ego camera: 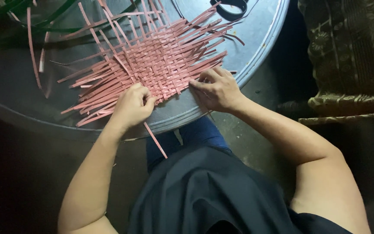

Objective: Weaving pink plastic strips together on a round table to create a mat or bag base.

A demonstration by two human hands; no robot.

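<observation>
Pink strips are making up a flat woven mat [161,60], lying on a round grey metal table [260,39], near its front edge. The weave is tight in the middle; loose strip ends are fanning out on all sides. Left hand [133,106] is sitting at the mat's near-left corner, fingers curled in and pinching a strip [154,138] whose free end is hanging off the table edge toward the person's lap. Right hand [216,89] is resting at the near-right edge of the mat, fingers bent and pressing down on the strip ends there; can't tell if it's gripping one or just holding them flat. Hands are apart, with the mat's front edge between them. Around it: a few stray pink strips [33,47] are lying loose on the table to the left, well clear of the hands. Green strips [35,19] are piling up at the far-left edge. A dark looped thing [232,6] is sitting at the far side of the table, partly cut off by the frame, can't identify it. A patterned cloth [351,56] is hanging to the right, off the table. Nothing is blocking either hand; only the fanned strip ends are crowding the fingers.
</observation>
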